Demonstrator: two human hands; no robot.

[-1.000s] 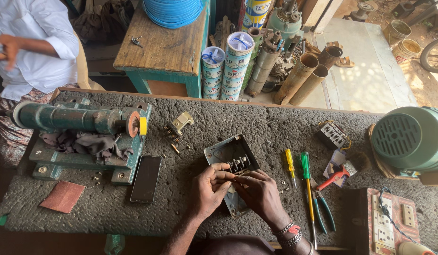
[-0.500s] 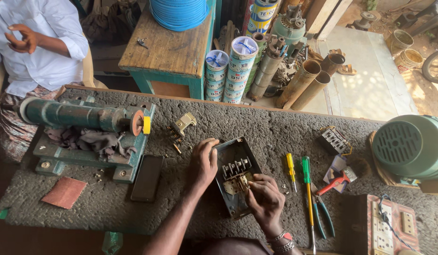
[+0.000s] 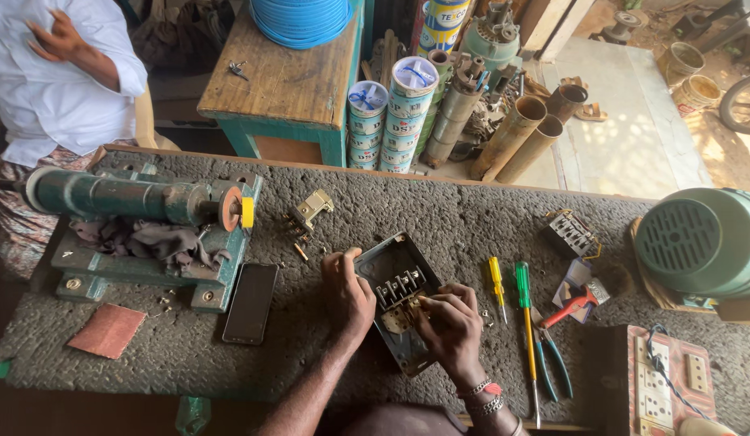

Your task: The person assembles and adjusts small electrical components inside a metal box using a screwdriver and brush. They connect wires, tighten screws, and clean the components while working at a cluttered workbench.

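A dark metal switch box lies open on the grey workbench, with a row of brass terminals inside. My left hand grips the box's left wall. My right hand reaches into the box, fingers pinched on a small brass part near the terminals. What exactly the fingertips hold is too small to tell.
A yellow screwdriver, a green screwdriver and pliers lie right of the box. A black phone and a green bench machine lie left. A green motor stands at right. A person in white sits at the far left.
My left hand has slid from the box's upper left edge down along its left wall. My right hand has moved up into the box, and the view has shifted closer.
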